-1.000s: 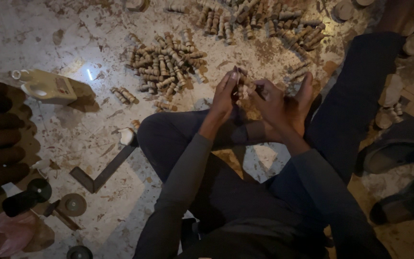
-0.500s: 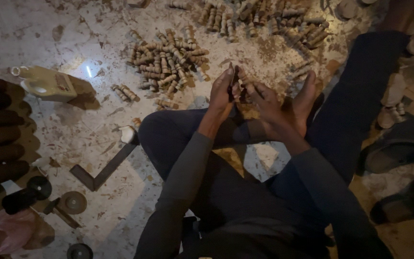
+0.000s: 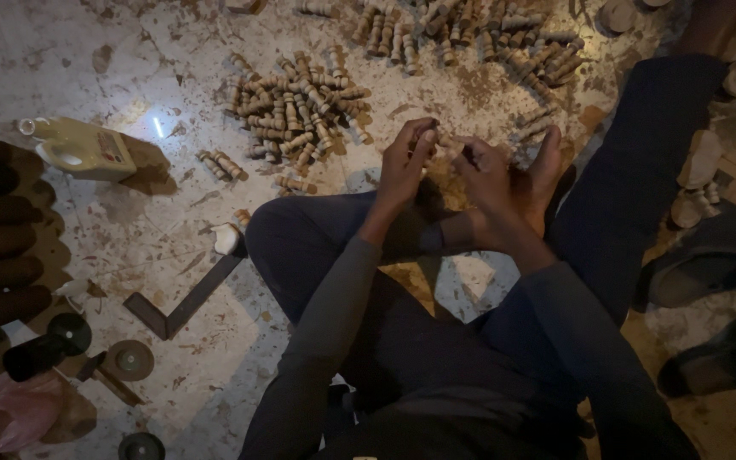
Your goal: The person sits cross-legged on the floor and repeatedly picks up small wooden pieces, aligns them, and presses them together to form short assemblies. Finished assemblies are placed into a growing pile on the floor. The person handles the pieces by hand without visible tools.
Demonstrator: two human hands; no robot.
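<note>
Wooden peg pinched between left hand fingers and right hand fingers (both clamped).

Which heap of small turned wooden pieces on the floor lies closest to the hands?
The compact heap just left of the left hand; the other heap is spread in a long band along the top edge, farther from both hands.

At your far left, on the speckled floor, a pale cream plastic bottle lies on its side, bearing a small label that seems red and blue. A crumpled pink plastic bag sits at lower left.
</note>
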